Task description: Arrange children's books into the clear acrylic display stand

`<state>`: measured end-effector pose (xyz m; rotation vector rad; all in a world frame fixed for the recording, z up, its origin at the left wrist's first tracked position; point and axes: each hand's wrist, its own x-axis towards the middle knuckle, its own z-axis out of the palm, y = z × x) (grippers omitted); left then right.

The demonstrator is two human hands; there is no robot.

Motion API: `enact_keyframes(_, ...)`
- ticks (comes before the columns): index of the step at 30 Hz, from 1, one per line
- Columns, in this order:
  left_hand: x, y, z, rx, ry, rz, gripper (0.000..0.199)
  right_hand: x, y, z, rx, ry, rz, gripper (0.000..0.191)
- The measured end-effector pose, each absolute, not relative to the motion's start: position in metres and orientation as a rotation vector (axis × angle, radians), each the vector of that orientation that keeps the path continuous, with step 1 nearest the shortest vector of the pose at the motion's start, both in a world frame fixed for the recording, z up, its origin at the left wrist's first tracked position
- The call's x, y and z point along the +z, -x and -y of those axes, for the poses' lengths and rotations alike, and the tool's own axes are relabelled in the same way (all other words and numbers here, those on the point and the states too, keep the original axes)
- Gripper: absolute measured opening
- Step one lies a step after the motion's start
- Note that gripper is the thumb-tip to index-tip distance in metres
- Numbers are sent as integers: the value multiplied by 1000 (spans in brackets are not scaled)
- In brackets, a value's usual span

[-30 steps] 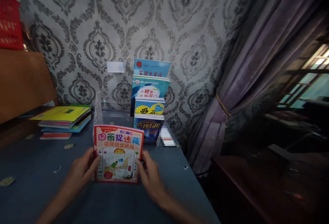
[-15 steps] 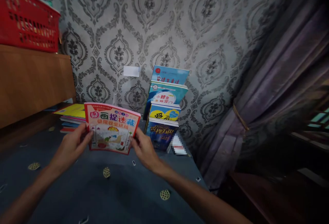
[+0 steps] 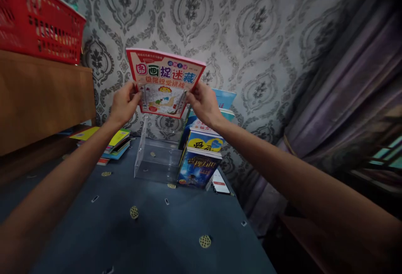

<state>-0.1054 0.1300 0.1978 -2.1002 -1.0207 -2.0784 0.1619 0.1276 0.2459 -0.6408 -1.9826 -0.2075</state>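
A red-bordered picture book (image 3: 165,83) is held up, cover facing me, above a clear stepped stand (image 3: 157,161). My left hand (image 3: 124,103) pinches its lower left edge, and my right hand (image 3: 203,102) grips the lower right edge. Books stand in tiers on the stand's right side: a dark blue one (image 3: 199,167) in front, a yellow and blue one (image 3: 205,140) behind it, then light blue ones (image 3: 224,98) at the back, partly hidden by my right hand. The stand's left side shows bare transparent steps.
A pile of books (image 3: 117,140) lies on the blue patterned tablecloth (image 3: 163,236) at left. A phone (image 3: 220,182) rests right of the stand. A red basket (image 3: 40,20) sits on a wooden cabinet (image 3: 47,98); a curtain (image 3: 314,115) hangs at right.
Both hands have raised the red-bordered book up and to the right, from in front of the stand to above it. The stand's left side is now uncovered.
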Motion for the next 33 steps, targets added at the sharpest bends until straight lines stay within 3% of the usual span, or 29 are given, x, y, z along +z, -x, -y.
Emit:
enact_keyframes(6,198,98,-172,-2272,2191,897,23,257,-164,-141,-262,722,2016,23)
enact_keyframes(18,176,94,-199,-2416,2371,1091,33,246,-159,-163,-383,1016,2036,22)
enact_keyframes(33,176,93,-225,-2179,2474,1401,33,259,-162,-180,-460,1153,2000,23)
